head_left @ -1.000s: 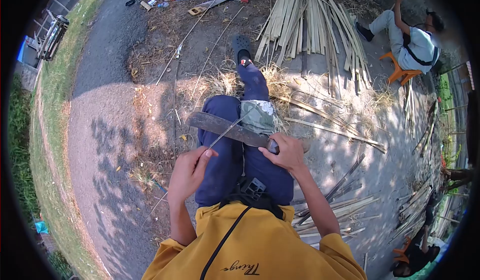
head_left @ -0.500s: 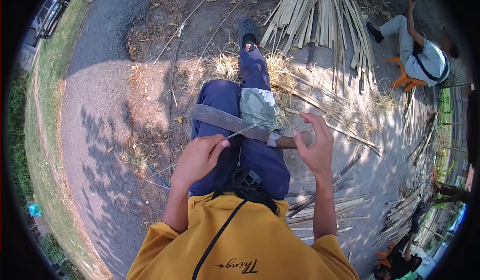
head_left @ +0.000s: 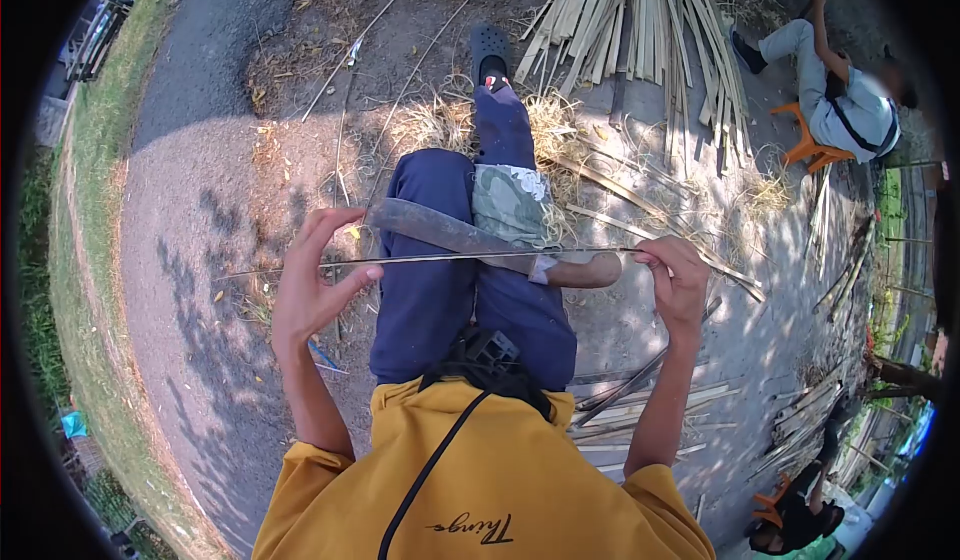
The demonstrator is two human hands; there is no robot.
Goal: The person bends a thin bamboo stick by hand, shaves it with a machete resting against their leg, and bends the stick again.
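Note:
A thin bamboo strip (head_left: 450,257) stretches level across my lap. My right hand (head_left: 680,282) pinches its right end between thumb and fingers. Around the left part of the strip, my left hand (head_left: 318,285) is open, thumb and fingers apart; whether the strip rests on the thumb is hard to tell. Below the strip, a machete lies across my thighs, its broad dull blade (head_left: 425,225) pointing left and its wooden handle (head_left: 588,271) to the right. A camouflage cloth patch (head_left: 508,205) covers part of my right leg.
A fan of split bamboo slats (head_left: 640,40) lies on the ground ahead, with curly shavings (head_left: 435,125) near my foot. More slats (head_left: 650,420) lie at my right. One person (head_left: 850,110) sits on an orange stool (head_left: 805,145); another person (head_left: 805,510) is at lower right.
My left hand has moved left and spread its fingers. My right hand has moved right and closed on the strip's end. The strip has turned from slanting to nearly level.

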